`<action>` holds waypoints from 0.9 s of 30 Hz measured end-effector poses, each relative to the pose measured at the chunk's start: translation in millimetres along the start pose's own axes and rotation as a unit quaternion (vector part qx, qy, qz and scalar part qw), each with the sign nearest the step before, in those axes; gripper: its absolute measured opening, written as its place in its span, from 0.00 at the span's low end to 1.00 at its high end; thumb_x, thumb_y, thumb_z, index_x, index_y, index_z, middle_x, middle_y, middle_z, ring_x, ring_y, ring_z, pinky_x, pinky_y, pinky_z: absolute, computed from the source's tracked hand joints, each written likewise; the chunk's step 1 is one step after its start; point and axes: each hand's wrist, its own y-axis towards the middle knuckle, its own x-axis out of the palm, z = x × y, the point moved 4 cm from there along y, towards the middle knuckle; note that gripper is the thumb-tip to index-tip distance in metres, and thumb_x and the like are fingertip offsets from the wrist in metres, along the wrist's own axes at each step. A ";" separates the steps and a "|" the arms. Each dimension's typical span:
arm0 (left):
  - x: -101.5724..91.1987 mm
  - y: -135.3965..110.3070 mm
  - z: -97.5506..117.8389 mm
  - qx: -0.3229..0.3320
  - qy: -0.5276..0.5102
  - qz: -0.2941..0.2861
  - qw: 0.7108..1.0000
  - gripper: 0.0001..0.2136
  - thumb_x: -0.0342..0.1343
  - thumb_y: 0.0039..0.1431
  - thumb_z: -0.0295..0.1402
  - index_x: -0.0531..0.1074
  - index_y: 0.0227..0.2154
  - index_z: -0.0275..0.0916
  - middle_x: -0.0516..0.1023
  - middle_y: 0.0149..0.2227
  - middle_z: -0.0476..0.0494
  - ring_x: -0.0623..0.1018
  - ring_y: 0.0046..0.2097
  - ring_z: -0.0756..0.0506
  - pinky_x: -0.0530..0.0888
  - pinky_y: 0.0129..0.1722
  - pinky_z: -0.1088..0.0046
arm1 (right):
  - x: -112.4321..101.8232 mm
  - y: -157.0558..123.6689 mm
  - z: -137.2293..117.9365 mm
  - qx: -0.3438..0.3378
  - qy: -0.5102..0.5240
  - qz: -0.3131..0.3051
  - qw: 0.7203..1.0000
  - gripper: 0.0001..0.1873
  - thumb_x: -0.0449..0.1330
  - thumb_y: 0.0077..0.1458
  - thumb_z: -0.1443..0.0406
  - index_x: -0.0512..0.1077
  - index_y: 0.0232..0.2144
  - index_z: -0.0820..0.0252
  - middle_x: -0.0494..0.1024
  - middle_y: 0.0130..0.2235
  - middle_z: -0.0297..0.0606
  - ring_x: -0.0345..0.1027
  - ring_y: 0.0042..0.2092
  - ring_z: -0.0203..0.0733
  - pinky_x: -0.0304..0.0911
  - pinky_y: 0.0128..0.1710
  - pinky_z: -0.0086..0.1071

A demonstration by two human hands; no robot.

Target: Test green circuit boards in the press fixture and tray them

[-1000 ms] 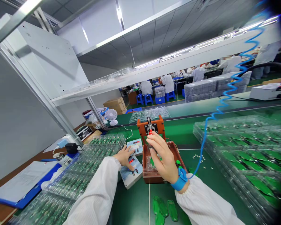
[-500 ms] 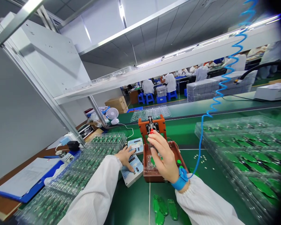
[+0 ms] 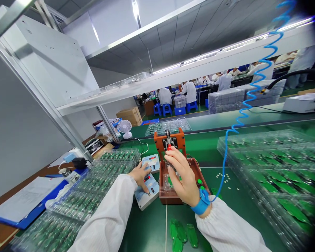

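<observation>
An orange-brown test fixture [image 3: 193, 168] stands on the green mat in front of me, with a red-tipped clamp lever [image 3: 169, 147] at its upright back. My right hand [image 3: 181, 176] is wrapped round that lever, fingers closed, a blue wrist strap [image 3: 201, 204] on the wrist. A clear pressing plate with a green board under it sits in the fixture's bed, partly hidden by the hand. My left hand [image 3: 140, 175] lies flat with fingers apart on a white meter box [image 3: 149, 192] showing red digits, left of the fixture.
Clear trays of green circuit boards [image 3: 94, 189] stack at my left, more trays [image 3: 273, 168] at my right. Several loose green boards [image 3: 182, 234] lie near the front edge. A blue coiled cord [image 3: 241, 115] rises from the strap. A clipboard [image 3: 23, 206], fan [image 3: 124, 127] and co-workers sit beyond.
Both hands stay where they were, on the lever and the meter box. Only the view has shifted slightly.
</observation>
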 end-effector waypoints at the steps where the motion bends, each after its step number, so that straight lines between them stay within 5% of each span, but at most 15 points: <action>1: -0.3 -0.5 0.4 0.001 -0.005 0.003 1.000 0.69 0.74 0.29 0.61 0.48 0.74 0.42 0.33 0.76 0.35 0.30 0.74 0.22 0.47 0.71 0.37 | 0.2 -0.2 0.0 0.000 0.001 0.000 1.000 0.35 0.52 0.66 0.78 0.61 0.68 0.45 0.71 0.65 0.39 0.52 0.73 0.52 0.65 0.68 0.54; 8: -4.6 -6.6 2.2 0.000 -0.042 -0.005 0.999 0.68 0.75 0.29 0.57 0.48 0.74 0.42 0.33 0.76 0.33 0.33 0.74 0.23 0.45 0.72 0.38 | 1.8 -0.4 0.2 -0.006 0.000 -0.001 1.000 0.36 0.53 0.66 0.78 0.60 0.69 0.44 0.70 0.66 0.38 0.53 0.73 0.53 0.64 0.68 0.56; 15: -14.5 -24.2 2.3 0.006 -0.128 0.084 0.988 0.59 0.74 0.39 0.46 0.51 0.73 0.36 0.41 0.76 0.34 0.40 0.76 0.29 0.48 0.74 0.50 | 1.7 -0.8 -0.3 -0.007 0.000 0.000 1.000 0.37 0.53 0.65 0.79 0.60 0.69 0.45 0.69 0.66 0.38 0.55 0.72 0.51 0.63 0.69 0.52; 19: -21.6 -45.9 12.5 -0.008 -0.138 0.089 0.986 0.48 0.75 0.42 0.41 0.63 0.68 0.37 0.61 0.70 0.33 0.60 0.71 0.29 0.61 0.69 0.55 | 1.7 -0.9 0.1 -0.008 -0.001 0.001 1.000 0.36 0.53 0.65 0.79 0.60 0.69 0.45 0.69 0.66 0.38 0.52 0.73 0.51 0.63 0.69 0.51; 23: -23.8 -79.8 38.3 0.010 -0.176 0.132 0.975 0.29 0.73 0.46 0.39 0.77 0.53 0.46 0.82 0.50 0.46 0.80 0.51 0.35 0.73 0.50 0.64 | 1.4 -1.6 0.3 -0.009 -0.002 -0.005 1.000 0.36 0.52 0.65 0.80 0.60 0.69 0.46 0.69 0.66 0.37 0.50 0.74 0.50 0.61 0.70 0.49; 26: -7.4 -96.8 82.9 0.130 -0.191 0.109 0.967 0.12 0.70 0.54 0.40 0.80 0.40 0.44 0.83 0.37 0.47 0.81 0.41 0.39 0.73 0.41 0.65 | 1.1 -1.5 0.0 -0.012 -0.003 -0.005 1.000 0.36 0.52 0.65 0.80 0.60 0.69 0.46 0.69 0.66 0.37 0.51 0.73 0.49 0.60 0.70 0.49; 27: 1.5 -101.0 104.6 0.228 -0.189 0.072 0.952 0.10 0.66 0.60 0.41 0.79 0.40 0.43 0.82 0.35 0.45 0.81 0.39 0.40 0.74 0.39 0.65 | 1.2 -1.4 0.0 -0.012 -0.004 -0.004 1.000 0.36 0.52 0.65 0.80 0.60 0.69 0.46 0.69 0.66 0.37 0.52 0.73 0.49 0.60 0.70 0.49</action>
